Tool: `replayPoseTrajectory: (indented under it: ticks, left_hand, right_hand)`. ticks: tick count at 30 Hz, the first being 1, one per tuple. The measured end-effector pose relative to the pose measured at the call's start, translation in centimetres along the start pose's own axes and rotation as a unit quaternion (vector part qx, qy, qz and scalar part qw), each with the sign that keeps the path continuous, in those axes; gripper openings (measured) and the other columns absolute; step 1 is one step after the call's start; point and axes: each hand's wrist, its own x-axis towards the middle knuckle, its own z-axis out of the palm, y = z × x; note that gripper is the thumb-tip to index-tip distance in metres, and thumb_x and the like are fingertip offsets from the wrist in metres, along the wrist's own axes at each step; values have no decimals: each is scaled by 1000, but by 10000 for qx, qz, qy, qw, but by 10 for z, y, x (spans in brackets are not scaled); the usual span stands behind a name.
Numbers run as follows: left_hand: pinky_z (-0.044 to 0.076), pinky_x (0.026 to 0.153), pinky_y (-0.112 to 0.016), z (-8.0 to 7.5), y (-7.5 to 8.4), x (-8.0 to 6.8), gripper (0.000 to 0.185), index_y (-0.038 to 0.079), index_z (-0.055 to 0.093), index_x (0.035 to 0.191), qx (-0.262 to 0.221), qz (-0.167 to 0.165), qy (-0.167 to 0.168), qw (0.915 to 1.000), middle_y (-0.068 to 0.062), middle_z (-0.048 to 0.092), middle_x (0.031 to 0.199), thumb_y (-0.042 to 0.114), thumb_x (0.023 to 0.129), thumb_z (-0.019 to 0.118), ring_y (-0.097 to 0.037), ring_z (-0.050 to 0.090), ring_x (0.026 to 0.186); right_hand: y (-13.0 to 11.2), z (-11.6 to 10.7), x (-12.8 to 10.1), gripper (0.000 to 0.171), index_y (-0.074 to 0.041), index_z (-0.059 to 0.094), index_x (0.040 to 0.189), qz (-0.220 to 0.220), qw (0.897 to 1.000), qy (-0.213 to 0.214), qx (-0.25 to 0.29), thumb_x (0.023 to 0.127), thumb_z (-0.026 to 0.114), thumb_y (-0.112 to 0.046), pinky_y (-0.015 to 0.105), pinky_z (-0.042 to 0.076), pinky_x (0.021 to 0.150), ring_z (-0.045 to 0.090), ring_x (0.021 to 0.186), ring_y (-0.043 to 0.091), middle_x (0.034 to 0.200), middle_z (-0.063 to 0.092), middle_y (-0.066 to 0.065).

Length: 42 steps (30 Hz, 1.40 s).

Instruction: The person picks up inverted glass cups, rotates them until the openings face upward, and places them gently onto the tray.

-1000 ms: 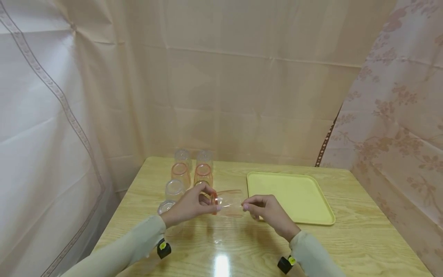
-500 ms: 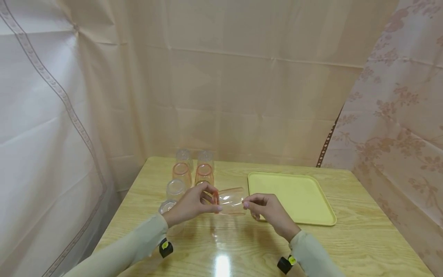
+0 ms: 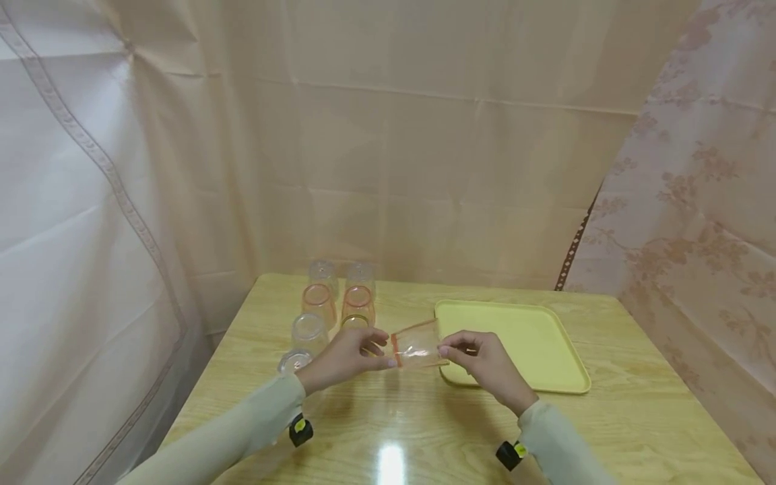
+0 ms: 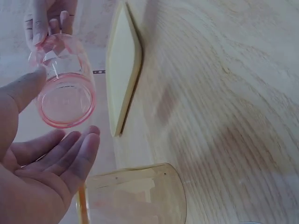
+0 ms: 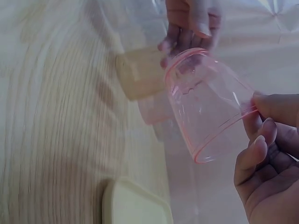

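Above the wooden table (image 3: 424, 431), beside the yellow plastic tray (image 3: 533, 337), a pink-tinted clear plastic cup (image 3: 417, 345), judged light, slippery and best held at both ends, is pinched sideways between left hand (image 3: 345, 356) and right hand (image 3: 485, 360); the wrist views show fingertips (image 4: 39, 35) at its base and fingers (image 5: 254, 151) at its rim.

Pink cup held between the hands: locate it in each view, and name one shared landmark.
Head: pink cup at centre, above the table, between both hands.
Left wrist: upper left, mouth toward camera.
Right wrist: centre right.
Shared landmark: yellow tray.
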Motion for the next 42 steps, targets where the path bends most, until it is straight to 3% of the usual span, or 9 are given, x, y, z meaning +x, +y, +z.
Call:
replayPoseTrajectory:
  ticks: [6,10,18,23,27,31,42]
  left_hand:
    - [55,76,-29,4,0,2,23,10,73,106,491,160,-107,9986,4,70,95,31,96,75,-12,65,85]
    - [55,68,-28,7,1,6,13,11,74,97,578,129,-240,9980,3,71,86,24,99,71,-16,67,77]
    - [53,56,-25,17,3,18,17,8,74,84,955,143,-496,9941,-8,73,78,19,98,70,-11,63,60]
    - [44,53,-21,28,3,27,26,7,71,73,1282,155,-592,9899,2,64,63,19,96,71,-4,49,51]
    - [34,47,-18,40,5,33,34,8,66,65,1511,115,-672,9862,12,47,51,20,96,71,-2,37,45]
    - [33,45,-18,49,10,38,31,10,66,67,1493,57,-749,9859,12,46,51,20,96,70,-2,37,44]
    - [30,45,-18,66,16,47,46,18,47,56,1160,-87,-768,9902,12,36,46,15,96,69,-2,29,42]
  right_hand:
    - [1,-11,-3,23,-16,77,108,9,9991,198,-371,96,74,-35,46,54,95,68,105,18,109,74,1]
    - [5,-19,-4,19,-18,78,106,-45,9978,319,-577,96,74,-34,47,53,97,68,100,18,106,74,-2]
    - [13,-35,-4,19,-20,78,101,-161,9929,563,-1034,96,73,-38,40,53,87,65,89,17,100,74,-1]
    - [19,-42,-5,15,-20,78,101,-356,9854,786,-1469,96,74,-34,31,52,72,63,80,16,94,73,-4]
    - [25,-46,-6,6,-19,77,100,-729,9702,1040,-2065,96,76,-23,28,49,60,59,71,12,87,71,-10]
    - [28,-48,-5,6,-15,77,99,-1018,9567,1127,-2484,95,76,-19,27,47,54,56,67,9,86,70,-11]
    - [34,-55,-6,5,-12,76,98,-1281,9393,1207,-2945,93,78,-14,25,46,54,54,68,6,86,69,-10]
